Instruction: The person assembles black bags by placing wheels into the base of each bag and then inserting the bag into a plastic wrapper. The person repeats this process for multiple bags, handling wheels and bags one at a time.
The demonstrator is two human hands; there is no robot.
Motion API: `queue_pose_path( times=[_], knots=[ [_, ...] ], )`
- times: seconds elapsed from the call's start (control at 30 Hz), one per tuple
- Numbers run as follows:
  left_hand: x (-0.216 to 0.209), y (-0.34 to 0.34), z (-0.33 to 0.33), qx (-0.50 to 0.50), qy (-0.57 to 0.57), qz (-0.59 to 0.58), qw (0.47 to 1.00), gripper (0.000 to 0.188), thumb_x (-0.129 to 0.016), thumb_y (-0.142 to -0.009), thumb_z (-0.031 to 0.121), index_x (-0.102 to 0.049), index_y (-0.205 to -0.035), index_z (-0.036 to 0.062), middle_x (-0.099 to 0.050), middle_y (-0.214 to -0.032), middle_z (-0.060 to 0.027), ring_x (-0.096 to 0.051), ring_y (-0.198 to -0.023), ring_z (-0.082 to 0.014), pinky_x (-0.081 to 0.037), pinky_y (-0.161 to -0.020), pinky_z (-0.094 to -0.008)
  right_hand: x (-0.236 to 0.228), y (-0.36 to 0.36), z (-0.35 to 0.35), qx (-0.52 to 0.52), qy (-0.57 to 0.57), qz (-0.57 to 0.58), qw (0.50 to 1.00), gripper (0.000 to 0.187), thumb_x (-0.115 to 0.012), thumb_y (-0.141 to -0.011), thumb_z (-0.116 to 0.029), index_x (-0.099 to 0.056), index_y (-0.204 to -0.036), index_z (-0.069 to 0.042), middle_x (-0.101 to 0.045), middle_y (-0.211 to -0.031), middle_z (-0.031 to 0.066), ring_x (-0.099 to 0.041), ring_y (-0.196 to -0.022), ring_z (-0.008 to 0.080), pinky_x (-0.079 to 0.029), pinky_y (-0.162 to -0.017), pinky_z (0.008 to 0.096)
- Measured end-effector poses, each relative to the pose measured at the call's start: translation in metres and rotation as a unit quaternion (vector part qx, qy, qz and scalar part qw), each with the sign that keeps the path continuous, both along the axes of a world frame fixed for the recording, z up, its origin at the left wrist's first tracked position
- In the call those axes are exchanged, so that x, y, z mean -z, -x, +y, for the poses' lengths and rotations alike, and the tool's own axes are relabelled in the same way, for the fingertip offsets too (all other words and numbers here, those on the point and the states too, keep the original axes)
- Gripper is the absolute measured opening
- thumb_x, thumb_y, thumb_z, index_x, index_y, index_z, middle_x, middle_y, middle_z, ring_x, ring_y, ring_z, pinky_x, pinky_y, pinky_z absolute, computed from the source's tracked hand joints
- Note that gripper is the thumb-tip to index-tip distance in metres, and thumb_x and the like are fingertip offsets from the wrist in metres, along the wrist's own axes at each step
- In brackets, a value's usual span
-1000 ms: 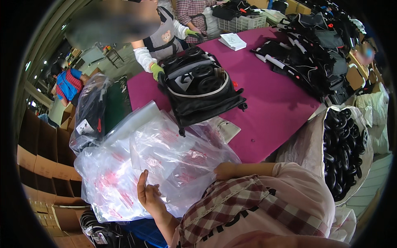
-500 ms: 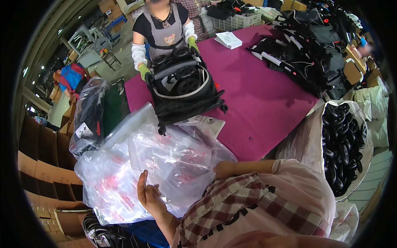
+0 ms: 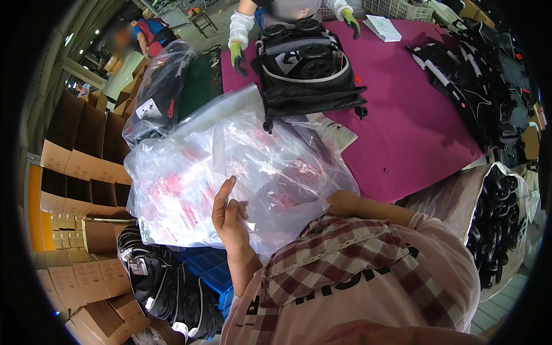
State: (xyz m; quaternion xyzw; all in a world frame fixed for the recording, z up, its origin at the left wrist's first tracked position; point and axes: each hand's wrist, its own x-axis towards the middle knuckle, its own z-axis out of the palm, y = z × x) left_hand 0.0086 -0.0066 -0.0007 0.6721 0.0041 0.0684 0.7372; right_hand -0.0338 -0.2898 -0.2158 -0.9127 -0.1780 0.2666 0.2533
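A pile of clear plastic bags (image 3: 184, 195) with red print lies over the near left part of the purple table. My left hand (image 3: 231, 215) is raised at the near edge of the bags, index finger stretched out and the other fingers loosely bent. Closed at the near right edge of the plastic, my right hand (image 3: 343, 202) appears to grip a bag; its fingertips are hidden. Beyond the bags rests a folded black stroller (image 3: 307, 72), wheels up. A co-worker's green-gloved hands, one glove (image 3: 237, 59) at its left and another glove (image 3: 349, 23) at its right, are apart from it.
A purple-covered table (image 3: 408, 126) carries a white booklet (image 3: 383, 29) and heaped black stroller parts (image 3: 460, 80). At right stands a sack of black wheels (image 3: 497, 224). A bagged stroller (image 3: 158, 95), cardboard boxes (image 3: 77, 155) and a blue crate (image 3: 210, 267) are at left.
My view has shifted, so the table and stroller appear farther right and higher. The co-worker's gloved hands have come off the stroller. My hands stay at the plastic bags.
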Motion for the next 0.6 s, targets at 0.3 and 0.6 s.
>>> queue_pose_path(
  times=[0.3, 0.6],
  knots=[
    [0.000, 0.000, 0.002, 0.017, 0.003, 0.002, 1.000, 0.045, -0.044, -0.087, 0.000, -0.057, -0.131, 0.0013, -0.058, -0.135, -0.0166, -0.042, -0.053, -0.0048, -0.047, -0.074, -0.0272, -0.003, 0.001, -0.001, -0.006, -0.010, -0.003, 1.000, 0.035, -0.053, -0.085, -0.034, -0.067, -0.089, -0.002, -0.068, -0.094, 0.0236, -0.065, -0.091, 0.0420, -0.051, -0.083, 0.0510],
    [0.004, -0.002, 0.007, 0.004, -0.001, 0.009, 1.000, 0.047, -0.044, -0.086, 0.000, -0.057, -0.131, 0.0010, -0.058, -0.134, -0.0169, -0.044, -0.054, -0.0049, -0.048, -0.074, -0.0274, -0.013, -0.001, 0.001, 0.001, -0.014, 0.020, 1.000, 0.034, -0.053, -0.086, -0.033, -0.067, -0.090, -0.003, -0.069, -0.095, 0.0227, -0.065, -0.092, 0.0419, -0.050, -0.083, 0.0514]
  ],
)
